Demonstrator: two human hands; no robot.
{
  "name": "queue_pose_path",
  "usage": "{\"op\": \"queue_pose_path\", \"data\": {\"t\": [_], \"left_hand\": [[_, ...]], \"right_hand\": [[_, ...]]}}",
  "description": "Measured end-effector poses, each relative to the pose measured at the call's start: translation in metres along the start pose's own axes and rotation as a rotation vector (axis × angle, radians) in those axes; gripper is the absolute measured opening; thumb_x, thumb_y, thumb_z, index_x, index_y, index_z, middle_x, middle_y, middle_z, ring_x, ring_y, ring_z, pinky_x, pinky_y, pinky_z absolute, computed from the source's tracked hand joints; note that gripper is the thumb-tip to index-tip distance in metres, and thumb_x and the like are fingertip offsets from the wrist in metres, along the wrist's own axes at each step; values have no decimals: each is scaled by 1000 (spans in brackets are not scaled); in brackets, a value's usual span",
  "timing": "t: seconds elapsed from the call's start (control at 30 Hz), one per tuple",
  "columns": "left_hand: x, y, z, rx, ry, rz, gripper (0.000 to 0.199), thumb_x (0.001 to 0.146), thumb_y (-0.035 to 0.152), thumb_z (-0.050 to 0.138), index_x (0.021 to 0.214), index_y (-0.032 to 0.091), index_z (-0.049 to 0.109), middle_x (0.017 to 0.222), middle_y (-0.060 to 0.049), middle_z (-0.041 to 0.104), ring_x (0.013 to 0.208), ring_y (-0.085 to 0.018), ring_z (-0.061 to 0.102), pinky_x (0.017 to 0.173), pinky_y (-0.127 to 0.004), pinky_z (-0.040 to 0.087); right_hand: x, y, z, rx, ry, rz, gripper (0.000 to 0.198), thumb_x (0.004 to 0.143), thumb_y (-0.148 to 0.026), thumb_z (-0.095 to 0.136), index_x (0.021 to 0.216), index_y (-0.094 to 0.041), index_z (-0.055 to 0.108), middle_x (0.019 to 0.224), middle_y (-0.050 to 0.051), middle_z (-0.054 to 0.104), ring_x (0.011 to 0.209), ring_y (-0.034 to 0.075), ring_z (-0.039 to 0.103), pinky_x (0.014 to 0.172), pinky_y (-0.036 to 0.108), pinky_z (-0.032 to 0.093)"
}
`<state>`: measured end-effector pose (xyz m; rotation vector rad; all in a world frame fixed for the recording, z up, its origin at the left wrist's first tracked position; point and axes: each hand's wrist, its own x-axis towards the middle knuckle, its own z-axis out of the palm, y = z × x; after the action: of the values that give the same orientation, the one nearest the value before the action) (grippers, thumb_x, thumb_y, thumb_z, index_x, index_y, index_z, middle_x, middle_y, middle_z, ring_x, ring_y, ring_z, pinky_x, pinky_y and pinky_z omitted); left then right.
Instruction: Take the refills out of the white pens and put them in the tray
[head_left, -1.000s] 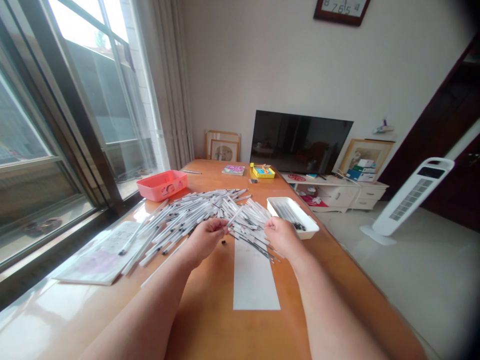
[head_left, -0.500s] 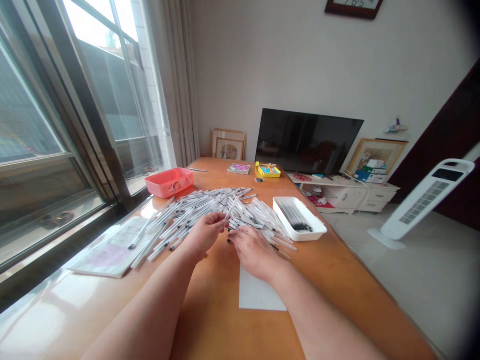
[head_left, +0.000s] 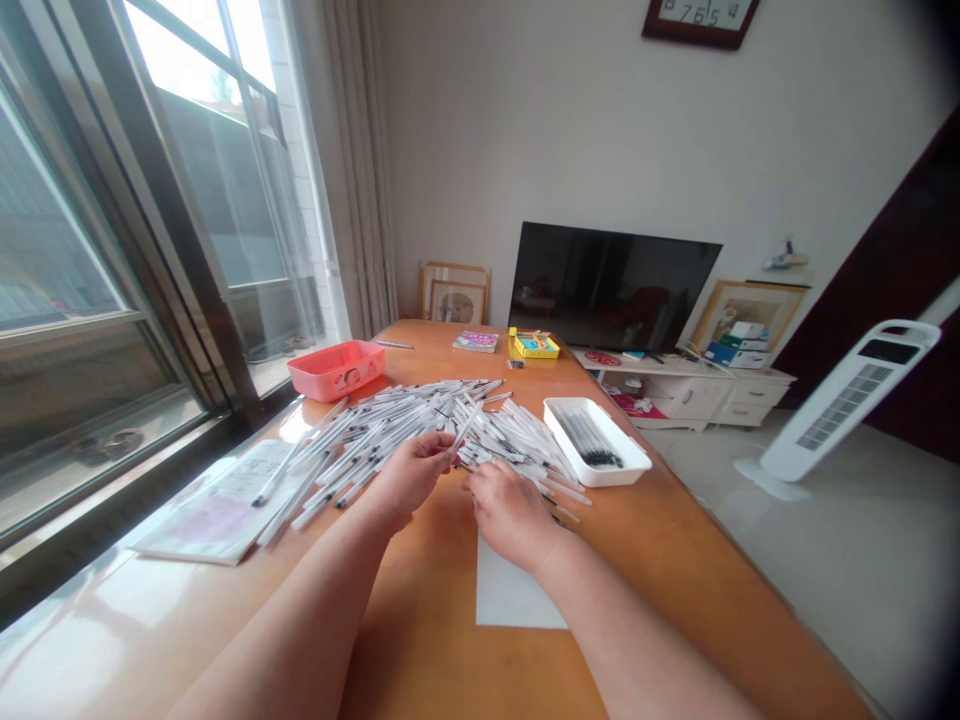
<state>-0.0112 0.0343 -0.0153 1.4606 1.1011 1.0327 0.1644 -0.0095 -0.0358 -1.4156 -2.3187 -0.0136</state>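
Between the thumb and fingers of my left hand (head_left: pixel 418 474) is a whitish pen (head_left: pixel 466 428), tilted up and away over the pile. My right hand (head_left: pixel 511 508) is just to the right, its fingers curled down and inward; anything in them is hidden. In front of both hands spreads a heap of pens (head_left: pixel 397 420), clear or white with some black ends. A white tray (head_left: pixel 637 465) to the right holds a row of slim refills with black tips (head_left: pixel 592 440). Under my right wrist lies a white sheet (head_left: pixel 517 595).
A red plastic basket (head_left: pixel 337 372) stands on the wooden table (head_left: pixel 442 640) behind the heap at left. Pens overlap a booklet (head_left: pixel 210 510) at left. Farther back are a colourful book (head_left: pixel 476 342) and a yellow box (head_left: pixel 537 350). The table's right edge runs past the tray.
My right hand has drawn slightly away from my left, widening the gap between them. A dark tip seen earlier at my right fingertips no longer shows. The pen stays in my left hand.
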Motion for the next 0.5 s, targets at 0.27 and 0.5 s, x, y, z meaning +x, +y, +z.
{"op": "queue_pose_path", "data": {"t": [0.27,0.5], "left_hand": [[-7,7,5,-15,-101,-30,28,76,36,68,98,19,73,85,-3,70,81,-18,58,78,-30,41],[-10,3,15,56,-201,-34,31,80,37,67,104,19,73,91,-5,70,89,-20,60,85,-32,40]], "right_hand": [[2,44,-19,555,453,244,19,89,-22,55,97,-20,72,97,7,66,92,21,62,86,34,49],[2,55,-33,1340,569,545,23,76,-33,74,95,-21,71,89,0,66,72,13,59,77,30,50]]}}
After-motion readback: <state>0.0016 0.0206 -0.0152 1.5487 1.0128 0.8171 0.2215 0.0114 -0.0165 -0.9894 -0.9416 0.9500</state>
